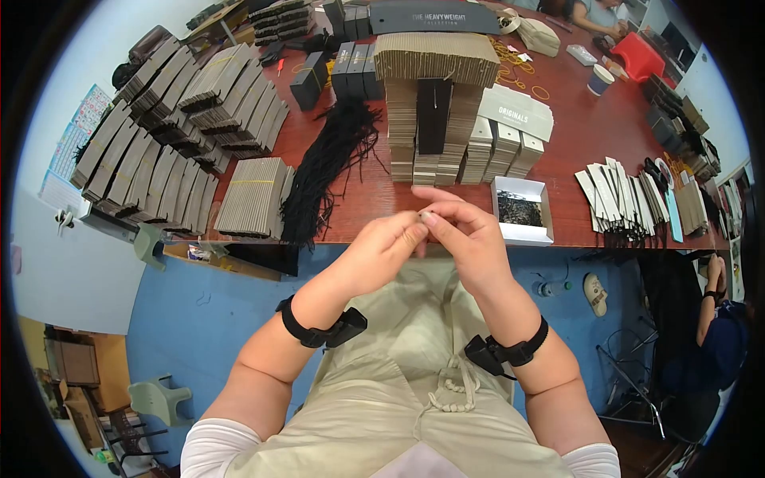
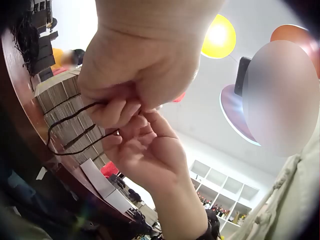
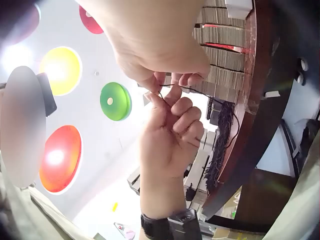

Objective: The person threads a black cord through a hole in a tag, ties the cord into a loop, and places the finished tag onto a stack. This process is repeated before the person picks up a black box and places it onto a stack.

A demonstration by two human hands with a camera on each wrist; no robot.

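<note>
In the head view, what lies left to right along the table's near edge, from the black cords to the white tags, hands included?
Black cord bundle → left hand → right hand → open white box → white tags.

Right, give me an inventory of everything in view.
black cord: one, black, between the hands
cord bundle: one, black, table, left of centre
tag stacks: many, greyish, table left and centre
fanned tags: many, white, table right
open box: one, white, table's front edge
HEAVYWEIGHT strip: one, black, table back
ORIGINALS card: one, pale, table centre right
cup: one, pale, table back
table: one, reddish, before the person
clog: one, cream, floor right
bottle: one, clear, by clog
stool: at least one, pale green, floor left
other people: at least two, clothing grey and navy, right
wrist devices: two, black, one per wrist
left hand: one, bare, pinching cord
right hand: one, bare, pinching cord
</note>
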